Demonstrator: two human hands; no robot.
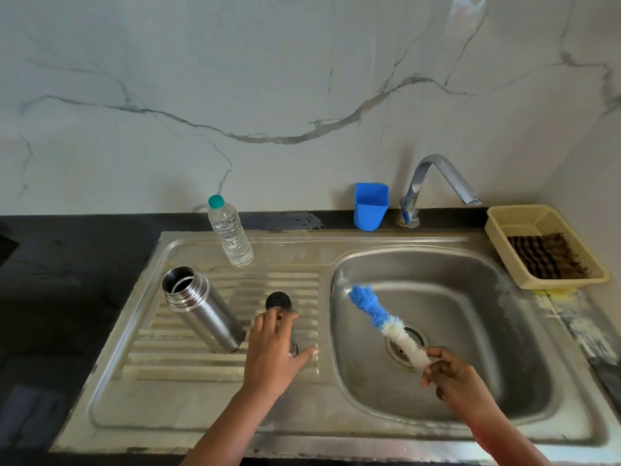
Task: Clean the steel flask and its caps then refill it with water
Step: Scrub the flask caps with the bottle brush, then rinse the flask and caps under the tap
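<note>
An uncapped steel flask [201, 311] stands on the ribbed drainboard [232, 368] at centre left of the frame, its long axis upright but appearing to lean, open mouth toward the upper left and base toward the lower right. Just right of it a black cap [278, 301] sits on the ribs. The left hand [274, 351] reaches in from the bottom edge, palm down, fingers curled over a second, partly hidden cap [293, 348] right of the flask's base; how firmly it grips cannot be told. The right hand [452, 376] hovers over the sink basin [470, 331] at lower right, pinching the bottom end of a blue-and-white bottle brush [383, 322], whose long axis runs diagonally, blue tip pointing to the upper left. A plastic water bottle [230, 232] with a green lid stands behind the flask. Against the marble wall are a blue cup [370, 206], a chrome tap [437, 186] and, at far right on the dark surface [67, 270], a cream basket [546, 245].
</note>
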